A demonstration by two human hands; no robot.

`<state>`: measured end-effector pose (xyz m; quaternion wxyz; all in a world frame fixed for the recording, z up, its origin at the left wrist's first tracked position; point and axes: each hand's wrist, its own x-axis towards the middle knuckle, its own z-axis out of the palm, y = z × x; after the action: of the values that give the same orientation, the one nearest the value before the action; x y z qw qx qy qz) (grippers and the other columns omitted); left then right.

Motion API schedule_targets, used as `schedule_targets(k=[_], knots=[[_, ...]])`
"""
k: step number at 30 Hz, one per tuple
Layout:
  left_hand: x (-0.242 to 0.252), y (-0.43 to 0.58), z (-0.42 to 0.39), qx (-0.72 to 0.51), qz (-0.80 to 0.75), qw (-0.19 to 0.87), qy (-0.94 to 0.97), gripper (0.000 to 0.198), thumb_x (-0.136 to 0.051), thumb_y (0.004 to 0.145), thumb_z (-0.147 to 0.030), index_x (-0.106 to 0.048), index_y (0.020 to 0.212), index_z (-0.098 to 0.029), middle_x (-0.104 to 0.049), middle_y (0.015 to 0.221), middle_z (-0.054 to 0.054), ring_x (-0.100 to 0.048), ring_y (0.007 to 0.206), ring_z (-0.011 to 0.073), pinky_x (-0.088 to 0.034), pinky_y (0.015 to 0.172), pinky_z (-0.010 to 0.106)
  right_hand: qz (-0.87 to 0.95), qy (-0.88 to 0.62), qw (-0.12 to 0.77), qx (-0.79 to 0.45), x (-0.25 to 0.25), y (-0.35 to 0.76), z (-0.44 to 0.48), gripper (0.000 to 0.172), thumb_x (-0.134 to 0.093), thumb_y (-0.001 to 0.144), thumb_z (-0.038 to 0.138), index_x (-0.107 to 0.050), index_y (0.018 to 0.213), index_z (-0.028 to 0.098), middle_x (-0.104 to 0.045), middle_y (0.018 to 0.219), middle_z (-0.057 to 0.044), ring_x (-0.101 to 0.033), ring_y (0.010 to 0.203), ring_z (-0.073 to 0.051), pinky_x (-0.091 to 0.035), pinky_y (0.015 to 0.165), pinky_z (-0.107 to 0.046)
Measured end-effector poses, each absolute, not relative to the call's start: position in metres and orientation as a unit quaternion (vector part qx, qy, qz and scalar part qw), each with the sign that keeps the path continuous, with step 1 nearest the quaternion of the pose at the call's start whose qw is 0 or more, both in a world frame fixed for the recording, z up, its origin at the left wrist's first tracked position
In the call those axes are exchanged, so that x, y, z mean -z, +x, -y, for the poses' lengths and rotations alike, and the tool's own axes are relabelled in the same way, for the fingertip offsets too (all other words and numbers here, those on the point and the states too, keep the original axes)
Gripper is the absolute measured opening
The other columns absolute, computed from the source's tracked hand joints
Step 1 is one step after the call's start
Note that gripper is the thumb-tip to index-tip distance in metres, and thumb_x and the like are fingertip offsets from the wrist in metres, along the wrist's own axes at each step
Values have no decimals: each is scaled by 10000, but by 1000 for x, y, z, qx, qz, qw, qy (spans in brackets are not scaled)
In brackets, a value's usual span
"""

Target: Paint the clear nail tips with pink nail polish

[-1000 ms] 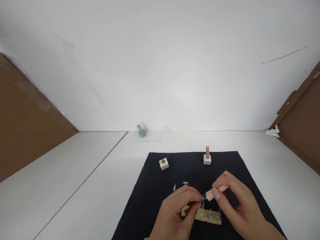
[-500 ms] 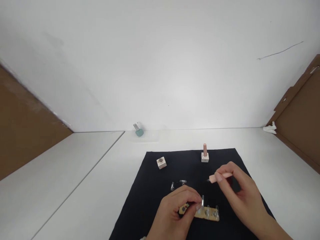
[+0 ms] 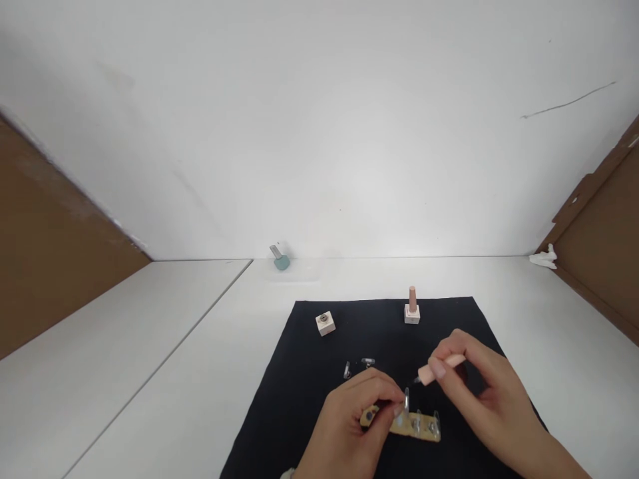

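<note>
Between the thumb and forefinger of my left hand (image 3: 357, 416) is a clear false nail tip (image 3: 407, 400), standing upright. Under it lies a yellow strip (image 3: 399, 427) that bears more clear nail tips (image 3: 433, 423) on its right part. My right hand (image 3: 484, 392) pinches a pink nail polish brush (image 3: 439, 370) by its cap. The dark bristle end points down and left, close to the top of the held tip; whether they touch I cannot tell. Two small clear pieces (image 3: 368, 362) lie on the black cloth (image 3: 279, 399) beyond my left hand.
An uncapped pale polish bottle (image 3: 325, 324) stands at the cloth's back left. A closed bottle with a pink cap (image 3: 412, 307) is at the back right. Behind the cloth, a teal bottle (image 3: 281, 262) leans near the white wall (image 3: 339, 133). Brown cardboard (image 3: 609, 219) bounds the right side.
My right hand has lowered the brush slightly and brought its bristles closer to the nail tip. My left hand holds nearly the same place. The whole view has shifted a little.
</note>
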<state>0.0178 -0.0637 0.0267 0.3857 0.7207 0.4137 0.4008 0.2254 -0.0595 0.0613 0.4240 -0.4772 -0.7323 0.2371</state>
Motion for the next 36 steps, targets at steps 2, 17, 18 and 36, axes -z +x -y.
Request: schedule_targets(k=[2, 17, 18, 36], knots=[[-26, 18, 63, -397, -418, 387, 720, 232, -584, 866, -54, -721, 786, -223, -760, 829, 6, -734, 751, 142, -539, 697, 186, 756, -452, 405, -246, -61, 225, 60, 192, -552, 1016, 234, -620, 839, 261, -685, 768, 28, -667, 663, -135, -500, 582, -229], [-36, 20, 58, -365, -489, 553, 568, 67, -687, 738, -245, -732, 715, -200, -693, 754, 18, -620, 740, 203, -482, 714, 309, 729, -486, 392, -281, -65, 226, 58, 192, -568, 1005, 256, -643, 828, 255, -686, 777, 21, -655, 683, -137, -482, 592, -235], [-36, 20, 58, -364, -488, 571, 550, 67, -703, 725, -258, -728, 711, -197, -687, 750, 15, -610, 738, 201, -475, 714, 311, 717, -499, 407, -266, -64, 227, 58, 197, -563, 1009, 269, -638, 828, 256, -694, 786, 19, -662, 701, -143, -491, 608, -239], [-42, 24, 58, -353, -480, 661, 457, 110, -770, 615, -270, -734, 654, -174, -603, 610, -42, -510, 619, 141, -409, 654, 281, 726, -481, 364, -330, -66, 228, 59, 214, -573, 1007, 307, -656, 818, 254, -698, 768, 16, -658, 680, -150, -502, 607, -249]])
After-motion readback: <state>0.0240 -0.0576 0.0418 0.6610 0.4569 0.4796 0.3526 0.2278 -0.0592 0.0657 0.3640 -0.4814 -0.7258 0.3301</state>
